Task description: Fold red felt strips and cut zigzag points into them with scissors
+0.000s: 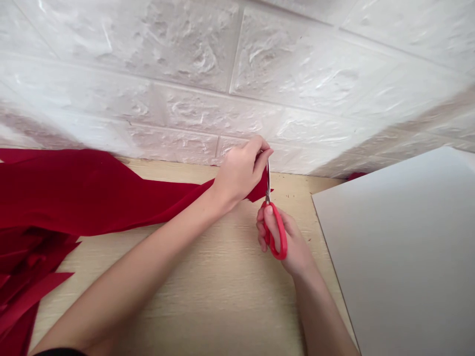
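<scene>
A long piece of dark red fabric (107, 198) stretches from the left edge to the middle of the table. My left hand (241, 170) pinches its right end, thumb and fingers pressed together near the wall. In my right hand (284, 232) are scissors (282, 242) with red handles, fingers through the loops. The blades point away from me, at the very end of the fabric, just below my left fingertips. A small red sliver shows beside the blades. Part of the cloth is hidden behind my left hand and forearm.
More red fabric pieces (33, 277) with pointed ends lie heaped at the lower left. A white brick-patterned wall (200, 64) borders the back of the pale wooden table (208, 287). At the right stands a large light-grey panel (404, 247), with a bit of red (356, 175) behind it.
</scene>
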Action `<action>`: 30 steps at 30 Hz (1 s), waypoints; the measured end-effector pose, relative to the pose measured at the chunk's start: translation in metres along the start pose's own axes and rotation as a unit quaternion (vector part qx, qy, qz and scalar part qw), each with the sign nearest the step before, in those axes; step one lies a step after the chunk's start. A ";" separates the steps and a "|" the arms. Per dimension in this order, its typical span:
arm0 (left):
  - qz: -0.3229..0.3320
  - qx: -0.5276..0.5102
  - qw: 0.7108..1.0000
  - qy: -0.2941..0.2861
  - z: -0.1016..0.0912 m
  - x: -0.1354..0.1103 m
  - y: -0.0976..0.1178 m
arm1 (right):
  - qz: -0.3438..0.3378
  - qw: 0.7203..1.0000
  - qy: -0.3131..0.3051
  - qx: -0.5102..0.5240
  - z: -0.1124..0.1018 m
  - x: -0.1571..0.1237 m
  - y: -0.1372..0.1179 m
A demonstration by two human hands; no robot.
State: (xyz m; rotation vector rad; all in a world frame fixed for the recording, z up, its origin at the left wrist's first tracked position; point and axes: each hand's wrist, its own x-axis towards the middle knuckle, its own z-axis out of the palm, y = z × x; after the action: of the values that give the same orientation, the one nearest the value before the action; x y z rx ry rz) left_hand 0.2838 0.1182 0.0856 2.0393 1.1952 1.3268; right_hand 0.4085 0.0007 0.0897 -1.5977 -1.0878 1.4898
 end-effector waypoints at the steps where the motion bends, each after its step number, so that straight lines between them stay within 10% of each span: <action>1: 0.003 0.004 1.000 -0.002 0.000 0.000 0.000 | 0.000 1.000 -0.001 0.001 -0.001 0.000 0.000; 23: 0.003 0.007 1.000 -0.004 0.001 -0.001 -0.002 | 0.033 0.999 0.015 -0.004 0.001 0.002 -0.001; 30: 0.010 0.020 0.999 -0.025 0.001 -0.002 0.001 | -0.034 0.953 0.225 -0.200 -0.034 0.018 0.008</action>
State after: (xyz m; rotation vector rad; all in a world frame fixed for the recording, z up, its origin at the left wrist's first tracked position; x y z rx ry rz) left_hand 0.2847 0.1162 0.0856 2.1044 1.1910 1.2645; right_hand 0.4430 0.0160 0.0783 -2.0231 -1.2041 0.8230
